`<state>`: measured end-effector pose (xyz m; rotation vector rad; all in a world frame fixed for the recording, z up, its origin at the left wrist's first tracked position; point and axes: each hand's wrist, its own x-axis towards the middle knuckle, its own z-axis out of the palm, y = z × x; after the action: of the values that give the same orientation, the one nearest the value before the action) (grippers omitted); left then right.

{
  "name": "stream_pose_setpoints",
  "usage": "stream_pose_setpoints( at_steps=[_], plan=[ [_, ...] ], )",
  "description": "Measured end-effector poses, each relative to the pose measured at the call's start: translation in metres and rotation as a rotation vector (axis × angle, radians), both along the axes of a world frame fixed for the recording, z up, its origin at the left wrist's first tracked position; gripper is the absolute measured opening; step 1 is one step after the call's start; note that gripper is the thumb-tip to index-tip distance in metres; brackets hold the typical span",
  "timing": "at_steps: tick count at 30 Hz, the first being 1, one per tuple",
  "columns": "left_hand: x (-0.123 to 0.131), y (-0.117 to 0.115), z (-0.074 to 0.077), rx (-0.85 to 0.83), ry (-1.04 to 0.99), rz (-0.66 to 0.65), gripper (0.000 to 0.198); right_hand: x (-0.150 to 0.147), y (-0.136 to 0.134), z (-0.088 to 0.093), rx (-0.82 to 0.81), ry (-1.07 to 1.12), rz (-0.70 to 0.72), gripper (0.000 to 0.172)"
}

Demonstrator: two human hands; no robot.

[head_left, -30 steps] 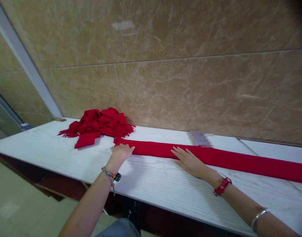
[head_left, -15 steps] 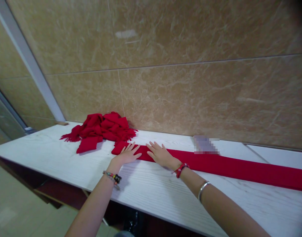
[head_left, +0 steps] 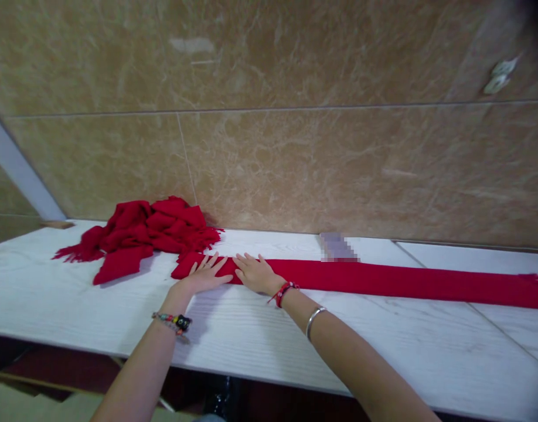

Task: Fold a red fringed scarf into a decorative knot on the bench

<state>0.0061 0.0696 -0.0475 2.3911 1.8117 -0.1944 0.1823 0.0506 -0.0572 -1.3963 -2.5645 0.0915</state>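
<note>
A long red scarf point(head_left: 374, 280) lies in a flat, narrow strip along the white table, running off toward the right edge of the view. My left hand point(head_left: 206, 275) rests flat on its left end with fingers spread. Just to the right, my right hand point(head_left: 256, 274) also presses flat on the cloth, fingers stretched out. Neither hand grips the fabric. Beyond my left hand, a crumpled heap of red fringed scarves point(head_left: 150, 228) sits against the wall, one folded end hanging toward me.
The white wood-grain table point(head_left: 260, 337) backs onto a brown marble-tiled wall point(head_left: 304, 170). A blurred-out greyish flat item point(head_left: 337, 246) lies behind the scarf. A small brown block point(head_left: 57, 224) sits at the far left corner. Wall fittings point(head_left: 500, 76) show at upper right.
The view has turned to the right, so more of the scarf's right end, with some fringe, shows. Both hands stay flat on about the same part of the scarf.
</note>
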Motion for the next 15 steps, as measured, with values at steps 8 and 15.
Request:
stream_pose_setpoints(
  at_steps=[8,15],
  plan=[
    [0.007,-0.005,0.009,-0.025,0.019,0.053,0.071,0.106,-0.036,-0.008,0.061,-0.125,-0.102,0.048],
    [0.09,-0.029,0.024,0.037,0.048,-0.021,0.058,0.089,-0.037,-0.002,0.141,-0.084,-0.109,0.048]
  ],
)
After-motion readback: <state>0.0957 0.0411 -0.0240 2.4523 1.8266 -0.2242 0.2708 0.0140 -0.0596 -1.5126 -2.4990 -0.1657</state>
